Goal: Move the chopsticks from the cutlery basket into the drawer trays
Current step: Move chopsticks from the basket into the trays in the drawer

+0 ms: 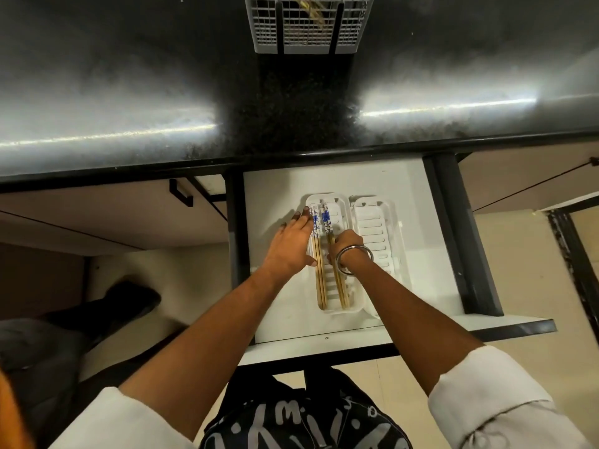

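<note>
Steadying the left tray [327,310] with your flat, released left hand [291,244], your right hand [346,244] grip clenches chopsticks [340,286], aligning them lengthwise.

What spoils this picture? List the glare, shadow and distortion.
Head view: two bright glare bands wash the dark countertop, with the wearer's shadow between them; wide-angle bending curves the counter edge; the cutlery basket is cropped at the top; the left hand casts a soft shadow on the drawer floor.

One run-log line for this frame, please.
phase: placing | left hand: flat on left white slotted tray | right hand: on blue-patterned wooden chopsticks | right tray: empty | grey wire basket: chopsticks remain
</note>
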